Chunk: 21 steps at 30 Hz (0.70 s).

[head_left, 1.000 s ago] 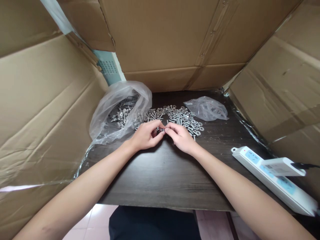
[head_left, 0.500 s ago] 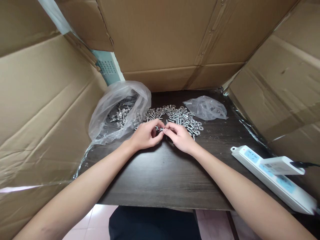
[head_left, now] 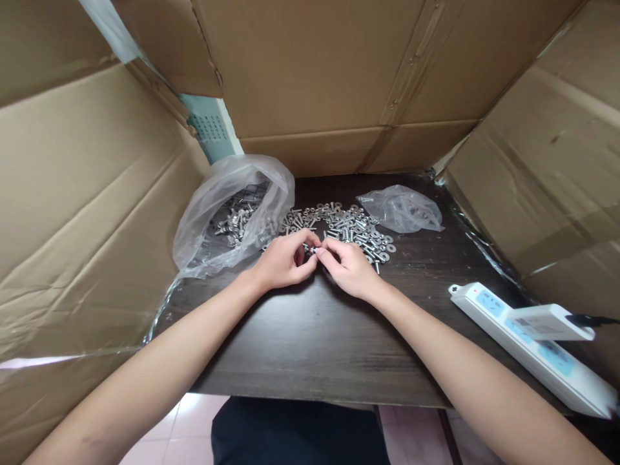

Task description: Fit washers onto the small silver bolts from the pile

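Between the fingertips of both hands is a small silver bolt (head_left: 312, 250), partly hidden; what is threaded on it is too small to tell for sure. My left hand (head_left: 285, 261) is closed in a pinch on the bolt's left part. From the other side my right hand (head_left: 349, 263) pinches its right end with thumb and forefinger. Just beyond the hands lies a loose heap of bolts, nuts and washers (head_left: 356, 226) on the dark table (head_left: 310, 342).
An open clear plastic bag (head_left: 194, 226) with metal parts in it stands at the left. A smaller plastic bag (head_left: 407, 210) lies at the back right. A white power strip (head_left: 513, 336) with a plugged-in adapter (head_left: 549, 321) lies at the right. Cardboard walls (head_left: 329, 71) surround the table.
Both hands keep nearly the same place and grip on the bolt. The whole view has shifted very slightly.
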Available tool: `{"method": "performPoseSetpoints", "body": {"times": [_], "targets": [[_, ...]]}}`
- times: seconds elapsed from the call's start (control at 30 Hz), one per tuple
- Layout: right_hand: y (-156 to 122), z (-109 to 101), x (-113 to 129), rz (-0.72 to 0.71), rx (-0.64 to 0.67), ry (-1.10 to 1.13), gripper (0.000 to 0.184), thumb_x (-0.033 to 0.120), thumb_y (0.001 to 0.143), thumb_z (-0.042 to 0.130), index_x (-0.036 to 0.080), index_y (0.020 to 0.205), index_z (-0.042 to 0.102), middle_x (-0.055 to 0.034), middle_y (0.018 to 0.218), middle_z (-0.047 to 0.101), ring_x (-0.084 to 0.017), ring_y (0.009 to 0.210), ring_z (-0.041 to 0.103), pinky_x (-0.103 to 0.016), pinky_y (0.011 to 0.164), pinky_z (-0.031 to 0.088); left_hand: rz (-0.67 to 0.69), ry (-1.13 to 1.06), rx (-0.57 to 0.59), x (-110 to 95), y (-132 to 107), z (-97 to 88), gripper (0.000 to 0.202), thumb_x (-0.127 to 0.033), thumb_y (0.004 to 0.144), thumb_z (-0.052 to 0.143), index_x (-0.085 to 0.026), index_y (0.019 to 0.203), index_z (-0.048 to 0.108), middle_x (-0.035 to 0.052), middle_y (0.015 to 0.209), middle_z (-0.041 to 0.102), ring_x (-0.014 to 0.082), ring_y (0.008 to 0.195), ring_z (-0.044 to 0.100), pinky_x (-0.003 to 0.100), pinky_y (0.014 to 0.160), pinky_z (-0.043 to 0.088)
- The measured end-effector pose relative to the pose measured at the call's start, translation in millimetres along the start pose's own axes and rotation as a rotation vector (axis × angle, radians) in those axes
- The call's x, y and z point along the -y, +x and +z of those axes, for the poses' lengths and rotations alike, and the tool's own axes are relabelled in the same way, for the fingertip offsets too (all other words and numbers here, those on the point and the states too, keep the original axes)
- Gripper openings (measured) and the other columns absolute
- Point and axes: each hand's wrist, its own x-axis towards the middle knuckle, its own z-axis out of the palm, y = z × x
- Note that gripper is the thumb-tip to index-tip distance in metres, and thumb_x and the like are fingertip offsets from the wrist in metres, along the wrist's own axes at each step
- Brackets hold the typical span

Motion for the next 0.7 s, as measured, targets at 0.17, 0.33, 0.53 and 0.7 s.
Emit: {"method": "performPoseSetpoints", "body": {"times": [0.17,0.33,0.53,0.7], "targets": [[-0.2,0.7,-0.8,-0.023,-0.007,-0.021,0.030,0.035,0.100,0.047,0.020,0.073,0.048,0.0015,0.064,0.048,-0.016,0.059,0.044,-0.029,0.059,0.032,-0.002,-0.002,-0.007,0.6,0.2,0.6,0.017,-0.023,0.087,0.064,-0.018,0.103,0.061,-0.0061,0.065,0.058,0.0097,0.051,0.056,0.022,0.055,0.044],[0.0,1.8,-1.8,-0.078,-0.019,-0.046,0.031,0.034,0.100,0.045,0.021,0.072,0.044,0.0022,0.062,0.045,-0.015,0.057,0.042,-0.028,0.058,0.031,0.001,0.001,-0.008,-0.8,-0.4,-0.5,0.017,-0.022,0.086,0.064,-0.018,0.103,0.061,-0.0062,0.065,0.058,0.0097,0.052,0.056,0.022,0.056,0.044],[-0.3,3.2,-1.6,-0.126,-0.032,-0.071,0.031,0.032,0.102,0.043,0.021,0.073,0.041,0.0018,0.062,0.046,-0.015,0.056,0.042,-0.029,0.058,0.030,-0.004,0.002,-0.010,-0.9,0.1,-0.1,0.016,-0.023,0.086,0.064,-0.018,0.101,0.060,-0.0064,0.064,0.057,0.0100,0.051,0.055,0.022,0.055,0.044],[-0.3,3.7,-1.2,-0.128,-0.038,-0.068,0.031,0.031,0.103,0.042,0.021,0.074,0.042,0.0015,0.063,0.047,-0.015,0.056,0.042,-0.029,0.058,0.030,0.003,0.003,-0.015,-0.2,0.0,-0.9,0.015,-0.022,0.086,0.064,-0.018,0.101,0.060,-0.0062,0.065,0.058,0.0096,0.052,0.055,0.021,0.055,0.044]]}}
